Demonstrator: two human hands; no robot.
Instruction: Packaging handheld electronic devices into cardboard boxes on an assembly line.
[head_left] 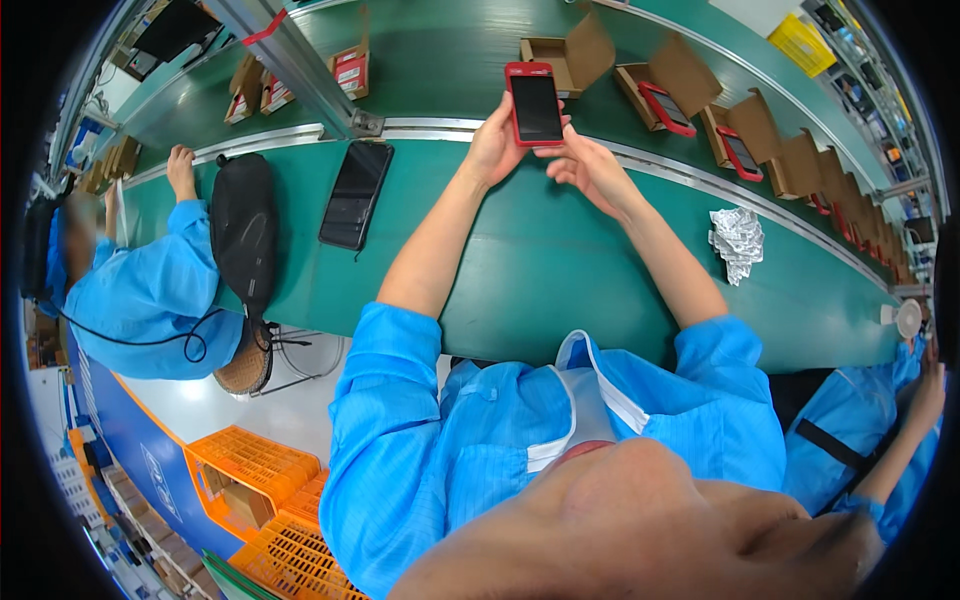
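A red handheld device [536,108] with a dark screen is held upright above the far edge of the green bench. My left hand [495,145] is closed around its left side and lower corner. At its lower right corner, my right hand [592,172] has its fingers apart and loosely bent, the fingertips touching or very near the casing. Just behind the device stands an opened cardboard box [575,55] with its lid up. Further right, another open box [640,98] has a similar red device [667,108] lying on its edge.
A black phone [357,195] and black pouch [244,230] lie left on the green bench [540,270]; crumpled silvery paper [737,243] lies right. More open boxes [797,165] line the belt. A metal post [300,65] rises far left. Co-workers [150,290] sit either side. Orange crates [255,465] stand lower left.
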